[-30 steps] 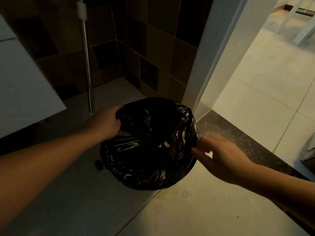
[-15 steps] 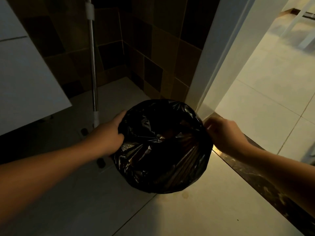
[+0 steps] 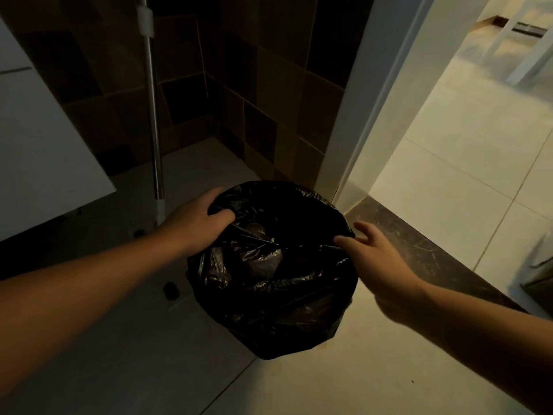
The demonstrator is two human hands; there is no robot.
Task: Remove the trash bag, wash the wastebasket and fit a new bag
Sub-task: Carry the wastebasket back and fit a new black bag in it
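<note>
Left hand gripping trash bag rim at 10 o'clock; right hand pinching at 3, other fingers spread. Best to gather both edges inward, lift straight up.

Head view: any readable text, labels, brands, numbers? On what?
None readable.
Black trash bag: plain plastic, no print visible.
Metal pole with white collar: no marking visible.
White panel, wall tiles, door frame, floor: no signs or labels.
The scene is dim; fine print would not show.

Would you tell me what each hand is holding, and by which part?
Both grip the black trash bag at its top edge: left hand on the left, right hand pinching the right.
</note>
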